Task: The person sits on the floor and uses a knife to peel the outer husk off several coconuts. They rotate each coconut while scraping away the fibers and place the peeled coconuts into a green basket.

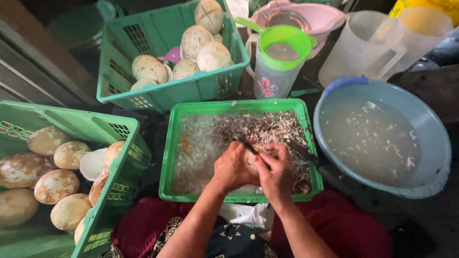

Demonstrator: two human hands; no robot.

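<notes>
Green plastic is everywhere here: a shallow green tray [168, 157] sits in front of the person, its floor strewn with pale and dark peelings. Over the tray's near edge, toward its right half, both hands meet around a small pale coconut piece [252, 161]. The left hand [231, 167] cups it from the left, fingers curled snugly about it. The right hand [276, 171] presses in from the right with fingers bent tight, thumb on top, pinching a thin dark blade [250, 147] that pokes up and left between the two hands. The piece is mostly hidden; only a slim strip shows between the left fingers and the right thumb.

A knife [306, 154] with a dark handle lies in the tray just beside the right hand, near the tray's right edge. To the right stands a blue basin [432, 124] of cloudy water with white flecks. Behind the tray is a jug with a green lid [277, 59]. Two green crates [122, 143] of peeled, mottled coconuts [56, 185] flank the left side and far left corner.
</notes>
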